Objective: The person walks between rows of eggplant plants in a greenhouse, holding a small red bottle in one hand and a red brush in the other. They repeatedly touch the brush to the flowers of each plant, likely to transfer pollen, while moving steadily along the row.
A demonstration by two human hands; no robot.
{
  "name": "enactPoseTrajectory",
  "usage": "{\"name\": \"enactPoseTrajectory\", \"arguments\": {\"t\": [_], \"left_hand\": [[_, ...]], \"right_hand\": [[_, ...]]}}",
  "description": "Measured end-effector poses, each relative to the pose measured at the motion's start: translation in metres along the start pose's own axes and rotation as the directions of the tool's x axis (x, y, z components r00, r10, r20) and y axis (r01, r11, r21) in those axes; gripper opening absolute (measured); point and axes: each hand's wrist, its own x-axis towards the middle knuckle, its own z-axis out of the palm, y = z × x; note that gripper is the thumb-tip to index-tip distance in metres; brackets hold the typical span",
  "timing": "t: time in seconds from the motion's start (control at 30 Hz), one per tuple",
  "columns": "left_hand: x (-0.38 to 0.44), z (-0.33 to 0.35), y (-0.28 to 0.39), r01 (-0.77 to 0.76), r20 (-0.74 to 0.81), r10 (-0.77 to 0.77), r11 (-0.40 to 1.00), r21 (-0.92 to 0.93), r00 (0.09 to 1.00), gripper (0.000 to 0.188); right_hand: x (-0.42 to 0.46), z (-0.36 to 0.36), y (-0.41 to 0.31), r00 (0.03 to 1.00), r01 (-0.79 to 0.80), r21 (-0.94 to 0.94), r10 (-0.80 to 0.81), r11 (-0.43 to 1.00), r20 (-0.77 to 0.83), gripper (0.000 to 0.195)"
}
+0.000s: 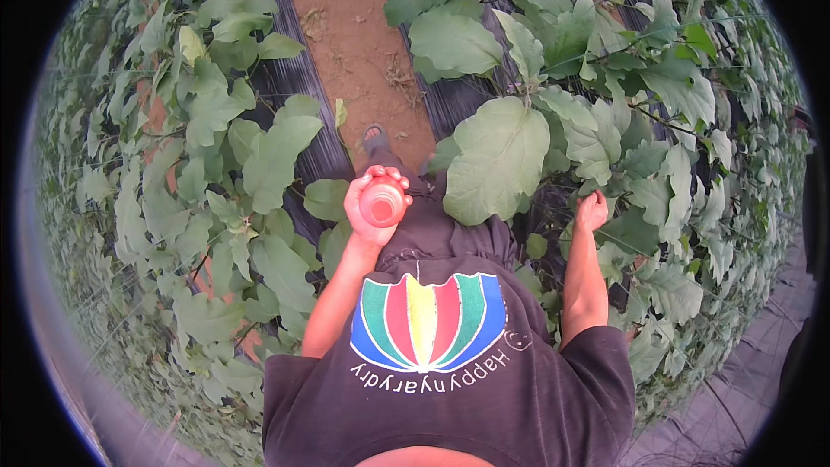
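My left hand [365, 207] is wrapped around a small red bottle [382, 203], held in front of my waist. The bottle's round mouth faces up towards me, with reddish contents or a red inner wall showing. Out to the right, my right hand [591, 211] reaches in among the eggplant leaves [587, 143]. Its fingers are bent together under a leaf, and whether they pinch a stem is hidden. Between both hands, nearer the right one, hangs a broad eggplant leaf [498, 159].
Eggplant rows [214, 117] flank a bare soil path [347, 45], with black plastic mulch [301, 87] along its edges. Thin green support strings [655, 32] cross the right-hand plants. My sandalled foot [375, 136] stands on the path. Grey ground sheeting [746, 363] lies at the lower right.
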Motion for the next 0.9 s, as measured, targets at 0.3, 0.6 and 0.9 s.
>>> {"name": "enactPoseTrajectory", "arguments": {"t": [0.3, 0.6, 0.9], "left_hand": [[0.002, -0.005, 0.004, -0.020, -0.023, 0.019, 1.000, -0.017, 1.000, 0.024], [0.004, -0.008, 0.001, -0.016, -0.055, 0.014, 0.999, -0.044, 0.998, 0.023], [-0.005, -0.011, 0.007, -0.041, -0.082, 0.038, 0.999, -0.030, 0.996, 0.023]], "right_hand": [[0.004, -0.016, 0.012, 0.985, -0.146, 0.062, 0.151, 0.987, -0.082, 0.028], [0.012, -0.005, 0.012, 0.991, -0.124, 0.075, 0.120, 0.990, 0.050, 0.030], [0.006, 0.000, -0.007, 0.987, -0.159, 0.135, 0.157, 0.978, 0.021, 0.026]]}}
